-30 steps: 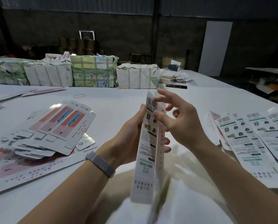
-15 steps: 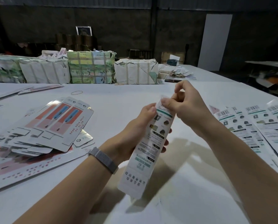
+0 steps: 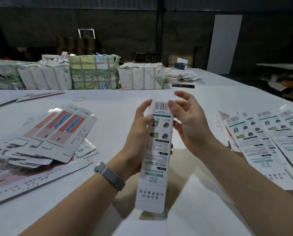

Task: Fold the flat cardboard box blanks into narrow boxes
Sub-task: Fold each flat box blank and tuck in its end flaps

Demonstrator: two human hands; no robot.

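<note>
Left hand (image 3: 139, 138) around narrow "SONIC ELECTRIC X-S1" box (image 3: 156, 155); right hand (image 3: 191, 126) loose-fingered at its barcode end.

Smooth printed cardboard box (image 3: 156, 150), matt white table (image 3: 118, 106), metal mesh wristband (image 3: 110, 175)

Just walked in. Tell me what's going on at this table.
A person is folding printed cardboard blanks into narrow boxes. The left hand grips a half-formed box held upright above the white table, barcode end up. The right hand is at the top edge, thumb touching near the barcode, fingers spread loosely. Flat blanks in orange and blue lie piled on the left; more blanks with barcodes fan out on the right.
</note>
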